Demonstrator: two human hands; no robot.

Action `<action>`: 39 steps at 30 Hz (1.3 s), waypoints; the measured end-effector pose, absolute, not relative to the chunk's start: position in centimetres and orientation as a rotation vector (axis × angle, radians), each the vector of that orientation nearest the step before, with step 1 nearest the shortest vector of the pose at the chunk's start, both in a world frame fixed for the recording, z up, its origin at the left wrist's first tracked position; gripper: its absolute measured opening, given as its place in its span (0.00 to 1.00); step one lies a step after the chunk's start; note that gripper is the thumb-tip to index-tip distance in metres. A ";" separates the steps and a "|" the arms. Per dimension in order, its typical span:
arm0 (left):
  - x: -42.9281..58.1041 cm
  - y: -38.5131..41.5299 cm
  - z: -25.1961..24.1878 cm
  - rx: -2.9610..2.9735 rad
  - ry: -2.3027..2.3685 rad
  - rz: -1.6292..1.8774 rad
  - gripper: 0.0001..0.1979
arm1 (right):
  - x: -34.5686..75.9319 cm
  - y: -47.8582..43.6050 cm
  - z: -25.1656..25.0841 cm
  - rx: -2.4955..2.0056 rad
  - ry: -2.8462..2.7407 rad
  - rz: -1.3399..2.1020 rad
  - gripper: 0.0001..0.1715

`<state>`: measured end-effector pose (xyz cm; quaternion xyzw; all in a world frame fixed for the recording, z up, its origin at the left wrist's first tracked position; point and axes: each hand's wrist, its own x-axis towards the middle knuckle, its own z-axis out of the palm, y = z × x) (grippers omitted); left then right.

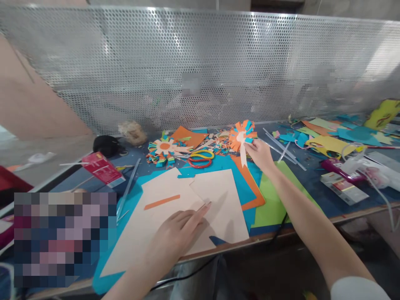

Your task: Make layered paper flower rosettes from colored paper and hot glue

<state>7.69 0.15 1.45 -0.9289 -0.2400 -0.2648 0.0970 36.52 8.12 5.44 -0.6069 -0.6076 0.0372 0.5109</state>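
Note:
My right hand (261, 153) is closed on a paper flower (240, 136) with orange and blue petals, a pale centre and a pale strip hanging below it. The flower is held up over the back of the table. Flat on the pale paper sheets (218, 187) lies my left hand (179, 231), its fingers stretched out and no object visible in it. A narrow orange paper strip (162, 202) rests on the sheets beyond this hand. Scissors with yellow and red handles (201, 159) lie beside a second paper flower (164, 146).
Blue (106, 275), orange (254, 196) and green paper (281, 200) lie around the pale sheets. Paper scraps (215, 141) are heaped along a perforated metal screen (203, 62). On the right are a purple glue gun (340, 171) and clear sticks (286, 148); a red box (103, 168) stands left.

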 end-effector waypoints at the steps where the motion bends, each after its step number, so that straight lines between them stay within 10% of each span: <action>1: 7.7 0.1 1.4 -2.749 -0.734 -0.805 0.20 | 36.6 8.2 5.4 -1.460 -1.462 0.084 0.16; 39: 5.2 0.8 0.6 -2.547 -1.051 -0.827 0.19 | 36.7 8.3 5.4 -1.487 -1.506 0.059 0.16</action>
